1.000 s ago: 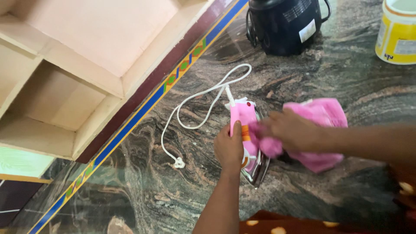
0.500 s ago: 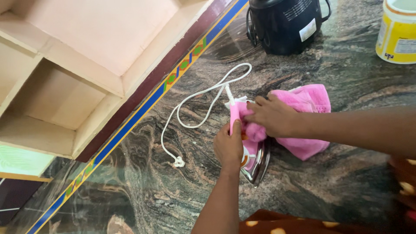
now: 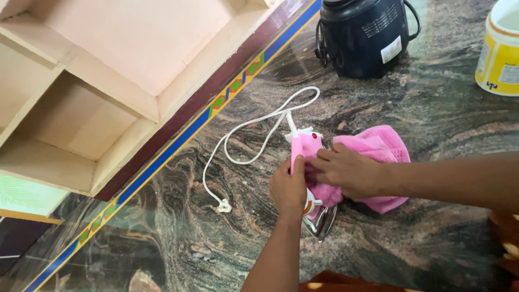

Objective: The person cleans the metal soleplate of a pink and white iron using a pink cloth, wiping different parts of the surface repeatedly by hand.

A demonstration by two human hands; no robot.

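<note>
A pink and white clothes iron (image 3: 304,145) stands on its side on a dark marbled stone floor (image 3: 216,249), its metal soleplate (image 3: 323,224) facing right. My left hand (image 3: 288,186) grips the iron's pink handle from the left. My right hand (image 3: 346,172) presses a pink cloth (image 3: 378,148) against the iron's body; the rest of the cloth trails to the right. The iron's white cord (image 3: 254,130) loops away to the left and ends in a plug (image 3: 223,205) lying on the floor.
A dark blue appliance (image 3: 367,35) stands at the top. At the top right edge sits a yellow and white tub (image 3: 500,54). A wooden shelf unit (image 3: 108,86) fills the upper left, bordered by a blue patterned floor strip (image 3: 178,138).
My right hand has slid the pink cloth down along the iron's body toward me. My left hand keeps its hold. The view has shifted slightly.
</note>
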